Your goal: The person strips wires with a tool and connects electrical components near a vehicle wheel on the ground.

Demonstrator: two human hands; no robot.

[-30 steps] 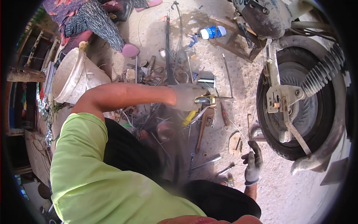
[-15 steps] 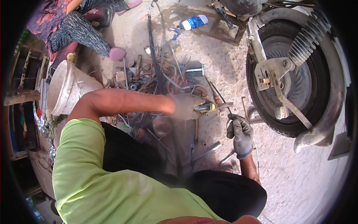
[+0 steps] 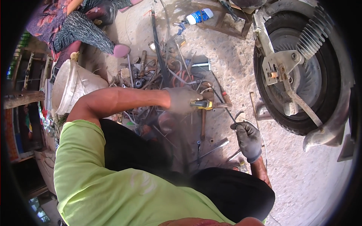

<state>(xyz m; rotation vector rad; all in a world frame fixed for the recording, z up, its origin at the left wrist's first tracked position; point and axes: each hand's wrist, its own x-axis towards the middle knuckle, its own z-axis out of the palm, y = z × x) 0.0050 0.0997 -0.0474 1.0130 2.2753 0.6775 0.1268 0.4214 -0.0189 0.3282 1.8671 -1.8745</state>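
My gloved left hand (image 3: 184,101) is closed round a yellow-and-black-handled tool (image 3: 202,104) with a flat metal blade that points right. The blade crosses a thin black cable (image 3: 227,110), which runs slantwise from the tool heap toward me. Farther right and nearer, my gloved right hand (image 3: 249,141) pinches the cable's near end between thumb and fingers. Whether the blade's edge cuts into the cable is too small to tell. Below my left hand, dark blurred shapes hide part of the floor.
A heap of hand tools (image 3: 145,71) lies beyond my left arm, beside a white bucket (image 3: 77,88). At right stands a wheel (image 3: 313,75) with a spring shock absorber (image 3: 315,35). A blue-and-white bottle (image 3: 199,17) lies far off. Another person's leg (image 3: 85,32) is at far left.
My hands have moved farther apart: the left drew leftward with the bladed tool, the right came nearer to me with the cable end. More cable shows between them. The view shifted slightly.
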